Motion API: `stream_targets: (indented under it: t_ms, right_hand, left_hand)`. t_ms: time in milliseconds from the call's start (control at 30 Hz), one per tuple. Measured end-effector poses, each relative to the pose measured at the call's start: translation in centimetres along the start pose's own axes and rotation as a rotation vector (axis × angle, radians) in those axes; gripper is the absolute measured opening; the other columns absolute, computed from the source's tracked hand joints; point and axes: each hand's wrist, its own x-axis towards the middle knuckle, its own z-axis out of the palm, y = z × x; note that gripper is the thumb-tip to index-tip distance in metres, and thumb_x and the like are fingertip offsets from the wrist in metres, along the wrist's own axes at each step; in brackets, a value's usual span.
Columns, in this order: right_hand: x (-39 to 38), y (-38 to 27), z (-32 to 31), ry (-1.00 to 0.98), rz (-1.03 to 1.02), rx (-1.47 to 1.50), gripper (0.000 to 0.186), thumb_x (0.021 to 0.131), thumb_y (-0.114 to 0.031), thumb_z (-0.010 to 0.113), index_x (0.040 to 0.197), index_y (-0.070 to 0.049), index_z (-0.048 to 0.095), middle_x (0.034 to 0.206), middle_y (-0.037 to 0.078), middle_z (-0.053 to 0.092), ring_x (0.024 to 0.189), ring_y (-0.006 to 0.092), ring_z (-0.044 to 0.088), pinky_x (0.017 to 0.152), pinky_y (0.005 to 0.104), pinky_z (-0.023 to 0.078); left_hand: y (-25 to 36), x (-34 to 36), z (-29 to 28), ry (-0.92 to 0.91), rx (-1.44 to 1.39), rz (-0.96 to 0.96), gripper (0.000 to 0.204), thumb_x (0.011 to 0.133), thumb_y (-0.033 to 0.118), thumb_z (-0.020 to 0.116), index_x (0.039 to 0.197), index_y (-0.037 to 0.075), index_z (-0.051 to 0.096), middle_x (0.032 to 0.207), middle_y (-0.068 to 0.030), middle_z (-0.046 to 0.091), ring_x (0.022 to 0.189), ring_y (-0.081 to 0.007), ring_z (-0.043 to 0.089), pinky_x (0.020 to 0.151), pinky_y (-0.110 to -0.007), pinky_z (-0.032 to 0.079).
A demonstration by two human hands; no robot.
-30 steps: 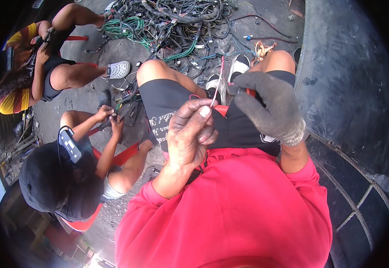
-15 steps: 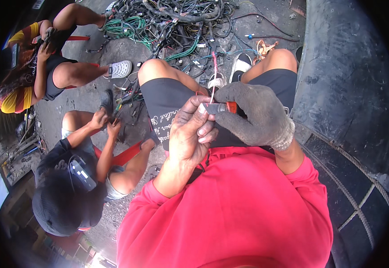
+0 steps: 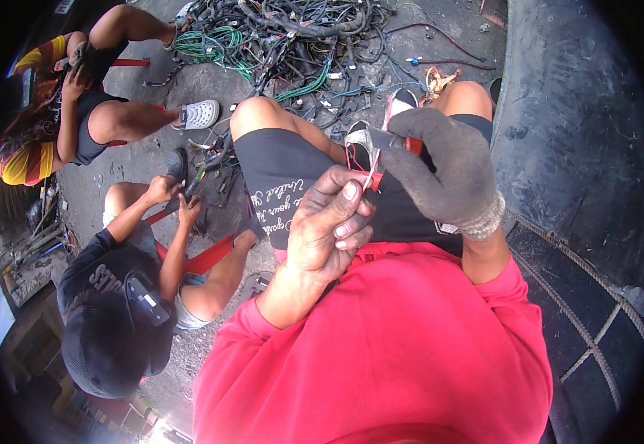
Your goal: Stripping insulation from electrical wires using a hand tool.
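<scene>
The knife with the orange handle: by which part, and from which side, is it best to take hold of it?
Probably by its orange handle, coming from the person's right, as the gloved right hand does: the grey blade extends left from the handle, so that side avoids it.

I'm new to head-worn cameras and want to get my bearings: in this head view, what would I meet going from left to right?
Yellow-and-maroon sleeve, black cap, white clog, bare left grip, thin pale wire, gloved right grip, rope.
</scene>
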Motion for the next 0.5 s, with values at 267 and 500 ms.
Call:
stream_targets:
  t_ms: [267,500]
  right_hand:
    - [-0.5,-0.8,0.1,-0.197,-0.002,0.125,0.023,0.074,-0.007,0.071,0.092,0.000,0.060,0.066,0.010,0.058,0.054,0.0230,0.058,0.050,0.0304,0.044]
    - [-0.5,-0.8,0.6,-0.126,-0.047,0.158,0.022,0.075,-0.010,0.072,0.091,0.000,0.060,0.067,0.010,0.059,0.055,0.0238,0.059,0.049,0.0307,0.044]
  left_hand:
    - [0.3,0.4,0.2,0.046,-0.050,0.007,0.015,0.094,0.007,0.051,0.108,0.004,0.053,0.079,-0.0073,0.057,0.050,-0.0021,0.037,0.042,-0.015,0.030]
    - [0.5,0.2,0.2,0.030,-0.008,0.022,0.014,0.093,0.007,0.052,0.107,0.006,0.054,0.079,-0.0072,0.057,0.050,-0.0021,0.037,0.041,-0.015,0.030]
